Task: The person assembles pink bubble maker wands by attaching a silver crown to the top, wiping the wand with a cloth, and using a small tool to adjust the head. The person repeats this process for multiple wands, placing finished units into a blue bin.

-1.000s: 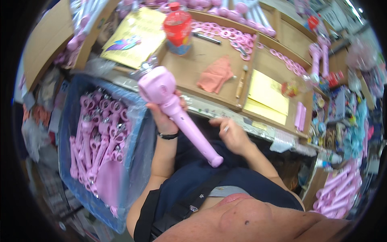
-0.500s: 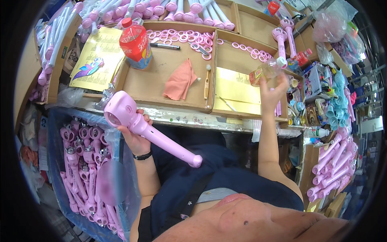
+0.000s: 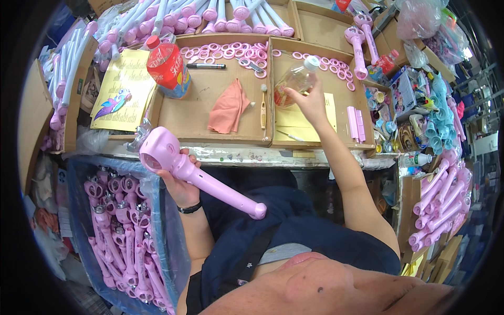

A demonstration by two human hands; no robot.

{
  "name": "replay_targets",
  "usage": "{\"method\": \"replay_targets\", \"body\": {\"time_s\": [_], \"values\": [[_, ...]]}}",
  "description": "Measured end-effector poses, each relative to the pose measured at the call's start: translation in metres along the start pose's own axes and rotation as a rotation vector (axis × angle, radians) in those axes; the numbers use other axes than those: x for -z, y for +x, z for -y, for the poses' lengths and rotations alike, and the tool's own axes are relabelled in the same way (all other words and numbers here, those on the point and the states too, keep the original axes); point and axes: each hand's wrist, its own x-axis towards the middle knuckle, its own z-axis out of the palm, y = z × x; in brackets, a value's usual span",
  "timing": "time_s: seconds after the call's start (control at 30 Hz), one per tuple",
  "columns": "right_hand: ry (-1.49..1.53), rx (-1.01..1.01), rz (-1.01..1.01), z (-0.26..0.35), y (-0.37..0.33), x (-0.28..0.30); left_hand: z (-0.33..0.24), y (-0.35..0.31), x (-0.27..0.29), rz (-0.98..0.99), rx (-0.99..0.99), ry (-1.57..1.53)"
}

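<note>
My left hand point(image 3: 181, 188) is wrapped round a pink plastic toy wand point(image 3: 220, 191) just below its round, hollow head. The wand lies slantwise over my lap, handle end to the lower right, with a silver crown-like piece point(image 3: 140, 135) at its head. With my right hand point(image 3: 311, 102) I grip a clear plastic bottle point(image 3: 298, 79) with a white cap, tilted above the right-hand cardboard tray point(image 3: 315, 47). Under the bottle are yellow sheets point(image 3: 328, 118). Pink rings point(image 3: 336, 68) lie along the tray's far side. Some of the bottle's body is hidden by my fingers.
A blue-lined bin point(image 3: 76, 173) of pink wands stands at my left. In the left-hand tray lie a salmon cloth point(image 3: 228, 107), a brush point(image 3: 263, 107) and a black marker point(image 3: 206, 66). A red-labelled bottle point(image 3: 169, 68) stands there. More pink handles point(image 3: 438, 205) are stacked at the right.
My right hand has moved left with the clear bottle, from the right tray's right side to its left part. The left hand still holds the wand, nearly unmoved.
</note>
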Motion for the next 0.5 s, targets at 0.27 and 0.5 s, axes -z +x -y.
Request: {"method": "replay_targets", "body": {"time_s": [0.27, 0.5], "values": [[-0.415, -0.088, 0.53, -0.016, 0.017, 0.041, -0.003, -0.003, 0.005, -0.028, -0.019, -0.011], [-0.914, -0.008, 0.695, -0.043, 0.063, 0.059, -0.001, -0.002, 0.006, 0.029, -0.015, -0.069]]}}
